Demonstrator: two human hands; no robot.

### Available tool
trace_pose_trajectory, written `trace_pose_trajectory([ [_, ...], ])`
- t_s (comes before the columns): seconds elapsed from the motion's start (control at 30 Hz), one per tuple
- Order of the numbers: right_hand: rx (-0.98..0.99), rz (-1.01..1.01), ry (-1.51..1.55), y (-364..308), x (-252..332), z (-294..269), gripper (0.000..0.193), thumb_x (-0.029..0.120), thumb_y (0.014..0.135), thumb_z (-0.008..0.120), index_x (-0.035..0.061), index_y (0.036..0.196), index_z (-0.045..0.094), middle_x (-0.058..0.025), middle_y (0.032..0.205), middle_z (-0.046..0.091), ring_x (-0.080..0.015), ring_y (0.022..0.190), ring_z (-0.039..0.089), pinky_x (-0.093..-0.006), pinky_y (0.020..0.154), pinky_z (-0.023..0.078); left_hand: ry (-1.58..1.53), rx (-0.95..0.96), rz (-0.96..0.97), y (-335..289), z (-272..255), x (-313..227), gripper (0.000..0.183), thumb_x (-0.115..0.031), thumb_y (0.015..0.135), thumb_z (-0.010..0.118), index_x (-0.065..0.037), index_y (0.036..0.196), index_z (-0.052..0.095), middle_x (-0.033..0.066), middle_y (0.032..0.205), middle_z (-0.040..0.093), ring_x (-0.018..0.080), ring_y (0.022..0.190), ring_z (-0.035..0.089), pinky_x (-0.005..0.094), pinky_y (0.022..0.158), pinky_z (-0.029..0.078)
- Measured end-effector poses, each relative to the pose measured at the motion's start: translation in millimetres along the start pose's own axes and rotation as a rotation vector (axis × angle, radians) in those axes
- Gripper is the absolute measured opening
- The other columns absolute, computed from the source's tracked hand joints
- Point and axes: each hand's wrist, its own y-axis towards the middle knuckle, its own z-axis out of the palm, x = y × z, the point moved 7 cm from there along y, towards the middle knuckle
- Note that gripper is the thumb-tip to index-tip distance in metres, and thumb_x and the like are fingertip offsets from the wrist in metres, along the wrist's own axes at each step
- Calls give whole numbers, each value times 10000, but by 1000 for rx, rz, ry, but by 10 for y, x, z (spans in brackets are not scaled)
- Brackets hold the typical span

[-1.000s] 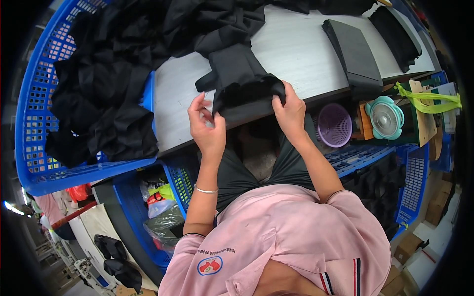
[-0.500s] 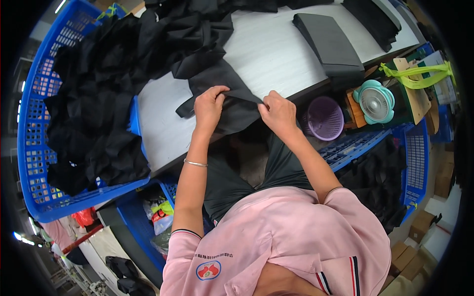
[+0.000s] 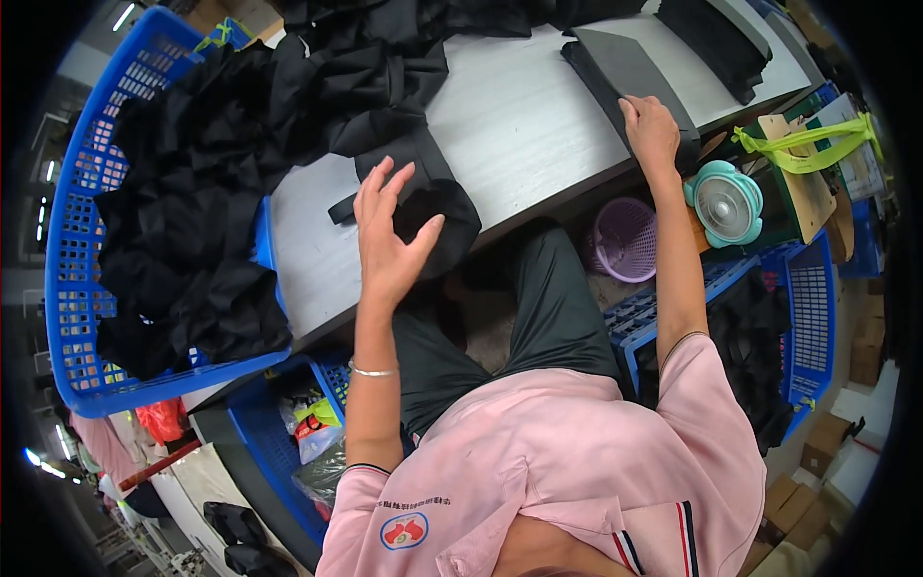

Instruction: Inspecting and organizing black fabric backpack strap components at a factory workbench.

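Note:
My left hand (image 3: 386, 236) is open, thumb and fingers spread, above a black fabric piece (image 3: 452, 216) that lies curled at the table's near edge. Part of that piece is hidden behind the hand. Farther right, my right hand (image 3: 654, 135) rests on a neat stack of dark grey fabric pieces (image 3: 615, 65). Its fingers are bent and closed at the top layer's left edge; the fingertips' exact hold is partly hidden. Left of my left hand, crumpled black fabric (image 3: 202, 183) fills a large blue basket (image 3: 72, 288) and spreads onto the table.
The pale table (image 3: 529, 106) runs from lower left to upper right. A second black stack (image 3: 716, 48) lies at the far right. Beside my right forearm are a teal fan (image 3: 728, 204) and a purple basket (image 3: 623, 240). Another blue basket (image 3: 812, 317) holds dark fabric.
My right hand has let go of the black fabric and moved right and away to the grey stack. My left hand has opened, and the fabric has curled at the edge.

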Motion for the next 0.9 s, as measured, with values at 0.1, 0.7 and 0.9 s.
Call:
trace_pose_trajectory([
  [0.1,-207,-110,-125,-191,415,-416,115,136,930,594,86,1005,665,-69,894,656,-284,804,646,-377,692,551,-478,44,-66,-234,148,-218,528,-169,825,707,-25,1318,583,131,1466,475,221,1309,487,356,1073,398],
  [0.7,1089,442,1480,-2420,1526,-1278,270,101,982,598,-29,1217,632,-30,988,705,-65,909,615,-229,812,504,-2238,508,-576,-1188,1209,-763,1157,-770,706,662,-67,1538,273,204,1528,378,427,1357,440,594,1105,382],
  [0.9,932,435,1254,-2445,1480,-1287,313,108,954,634,-17,1240,606,-79,1047,699,-109,907,637,-246,811,509,-2023,301,-784,-1164,917,-496,689,-315,895,717,-42,1446,406,179,1338,569,377,1178,609,534,1009,498],
])
